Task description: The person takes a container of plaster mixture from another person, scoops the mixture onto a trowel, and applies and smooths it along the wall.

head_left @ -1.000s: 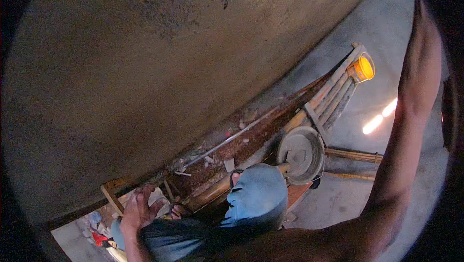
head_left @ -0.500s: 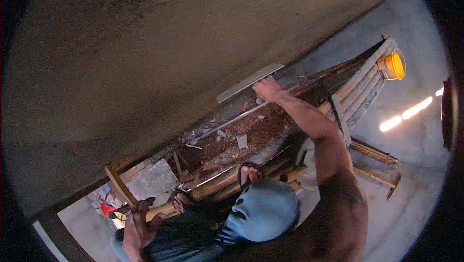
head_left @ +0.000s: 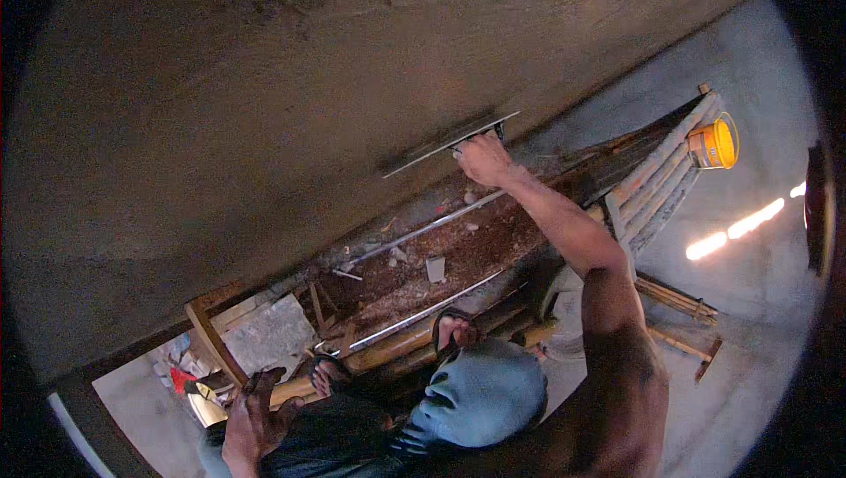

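Observation:
My right hand (head_left: 485, 161) is closed round the handle of a long flat trowel (head_left: 423, 152), whose blade lies against the damp, grey-brown plastered wall (head_left: 264, 99). My left hand (head_left: 264, 416) is low at the left, its fingers bent and apart, with nothing visible in them, beside my dark-clothed leg. My knee (head_left: 485, 390) in worn blue-grey cloth and my sandalled feet (head_left: 454, 328) are below, over bamboo poles (head_left: 370, 355).
Below the wall runs a debris-strewn reddish strip (head_left: 458, 244) with metal bars. A yellow bucket (head_left: 714, 143) is at the upper end of a bamboo pole platform (head_left: 656, 178). Rubble (head_left: 181, 363) and a wooden post (head_left: 216, 346) are at lower left. A basin is mostly hidden behind my right arm.
My right arm has come down from the far right edge to the wall's lower part with the trowel, which has shifted slightly since half a second ago. My left hand has moved little.

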Action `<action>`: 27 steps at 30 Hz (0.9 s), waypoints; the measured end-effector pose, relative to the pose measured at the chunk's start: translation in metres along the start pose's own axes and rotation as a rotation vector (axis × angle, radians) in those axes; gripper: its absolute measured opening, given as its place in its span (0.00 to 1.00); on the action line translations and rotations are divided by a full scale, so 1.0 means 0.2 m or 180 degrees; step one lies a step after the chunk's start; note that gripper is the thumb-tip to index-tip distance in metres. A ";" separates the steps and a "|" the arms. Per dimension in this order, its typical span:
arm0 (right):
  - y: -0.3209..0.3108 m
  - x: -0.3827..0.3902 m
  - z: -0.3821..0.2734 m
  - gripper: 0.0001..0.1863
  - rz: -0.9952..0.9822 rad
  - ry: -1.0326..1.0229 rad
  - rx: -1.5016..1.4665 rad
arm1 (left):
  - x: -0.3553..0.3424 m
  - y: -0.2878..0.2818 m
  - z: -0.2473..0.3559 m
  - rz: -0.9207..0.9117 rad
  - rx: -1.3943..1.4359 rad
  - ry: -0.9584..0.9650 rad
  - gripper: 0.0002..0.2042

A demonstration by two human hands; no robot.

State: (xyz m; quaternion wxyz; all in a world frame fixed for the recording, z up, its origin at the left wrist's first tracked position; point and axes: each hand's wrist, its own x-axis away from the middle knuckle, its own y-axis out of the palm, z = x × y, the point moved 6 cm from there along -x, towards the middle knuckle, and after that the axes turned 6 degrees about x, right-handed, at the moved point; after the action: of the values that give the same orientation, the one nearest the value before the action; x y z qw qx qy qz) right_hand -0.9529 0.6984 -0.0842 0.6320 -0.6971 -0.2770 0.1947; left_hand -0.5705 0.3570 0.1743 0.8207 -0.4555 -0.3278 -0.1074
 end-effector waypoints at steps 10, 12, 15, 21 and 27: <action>-1.51 0.11 -0.34 0.15 0.0534 -0.0152 0.0624 | -0.07 -0.03 -0.07 0.0144 0.0094 0.1141 0.28; -1.88 0.18 -0.40 0.14 0.0992 -0.0421 0.0866 | -0.15 -0.05 0.04 -0.0034 0.0074 0.1190 0.28; -2.41 0.17 -0.55 0.14 0.1232 -0.0849 0.0884 | -0.18 -0.08 0.08 -0.0230 -0.0097 0.1101 0.30; -3.29 0.12 -1.01 0.12 0.0576 -0.0826 0.0035 | -0.31 -0.07 -0.08 -0.0263 0.0471 0.0982 0.33; -3.89 0.35 -1.16 0.13 0.1148 0.0107 0.0255 | -0.40 -0.05 -0.03 -0.0459 -0.0492 0.0838 0.39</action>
State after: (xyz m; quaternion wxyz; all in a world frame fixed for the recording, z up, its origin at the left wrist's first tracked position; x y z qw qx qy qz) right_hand -0.8634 0.6015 0.7201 0.6186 -0.7129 -0.1289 0.3041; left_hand -0.6333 0.3365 0.1271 0.8092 -0.4745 -0.2401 -0.2496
